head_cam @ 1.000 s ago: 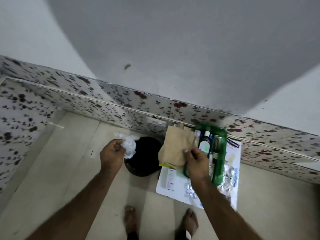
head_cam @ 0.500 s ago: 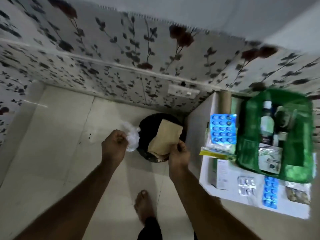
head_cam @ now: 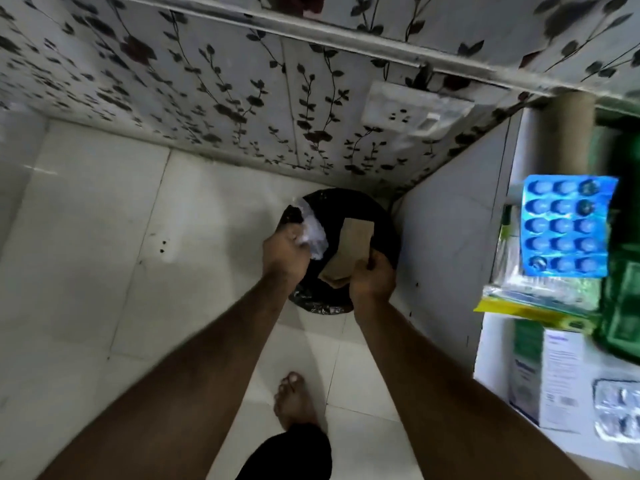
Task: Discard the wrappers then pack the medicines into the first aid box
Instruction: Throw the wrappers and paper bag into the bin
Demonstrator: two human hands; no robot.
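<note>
A round black-lined bin (head_cam: 384, 220) stands on the floor near the wall. My left hand (head_cam: 284, 252) is over its left rim, closed on a crumpled clear plastic wrapper (head_cam: 313, 233). My right hand (head_cam: 372, 280) is over the bin's front, gripping a brown paper bag (head_cam: 355, 242) that hangs inside the opening. On the white table at the right lie a blue blister pack (head_cam: 566, 226), a yellow-edged sachet (head_cam: 533, 301), a white and green medicine carton (head_cam: 545, 372) and a silver pill strip (head_cam: 616, 410). The green first aid box (head_cam: 623, 306) is cut off by the frame's right edge.
A floral-papered wall with a white socket plate (head_cam: 415, 110) rises behind the bin. The white table's side panel (head_cam: 446, 251) stands right beside the bin. Pale floor tiles stretch to the left. My bare foot (head_cam: 294, 400) is planted below the bin.
The view has tipped down and come closer to the bin. Both hands have moved over the bin's opening, and the brown bag has sunk lower into it.
</note>
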